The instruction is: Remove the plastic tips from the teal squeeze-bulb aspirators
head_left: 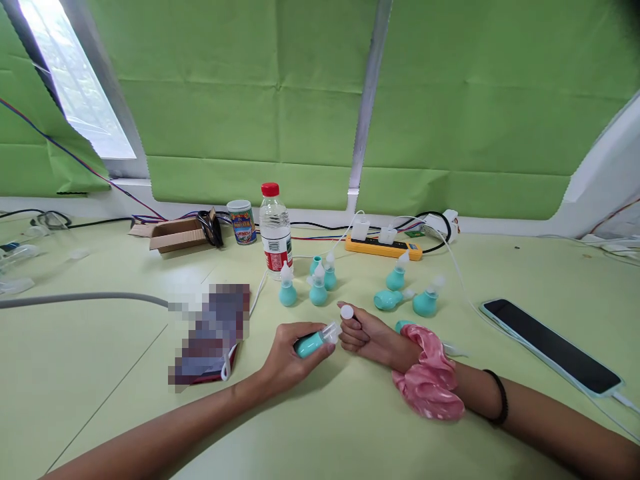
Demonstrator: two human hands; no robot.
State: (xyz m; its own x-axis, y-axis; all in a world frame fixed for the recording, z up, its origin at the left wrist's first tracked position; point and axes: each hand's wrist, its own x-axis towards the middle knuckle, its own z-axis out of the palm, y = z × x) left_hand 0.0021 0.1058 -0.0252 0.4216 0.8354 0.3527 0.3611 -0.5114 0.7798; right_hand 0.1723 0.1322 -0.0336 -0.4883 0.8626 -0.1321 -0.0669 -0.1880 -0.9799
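Note:
My left hand (286, 357) is closed around a teal nasal aspirator bulb (310, 344) with a clear plastic collar (331, 332) pointing to the right. Just beside that collar, my right hand (367, 333) is curled around a small white round-ended piece (347, 311); most of it is hidden by the fingers. Beyond the hands stand several teal bulbs with clear tips, among them one bulb (287, 294) at the left and another (425, 303) at the right. One bulb (388, 300) lies on its side. Another teal bulb lies partly hidden behind the right wrist.
A red-capped water bottle (276, 233), a printed can (242, 223) and an open cardboard box (177, 235) stand at the back. An orange power strip (383, 247) has chargers plugged in. Phones lie at left (213, 337) and right (553, 345), with cables across the table.

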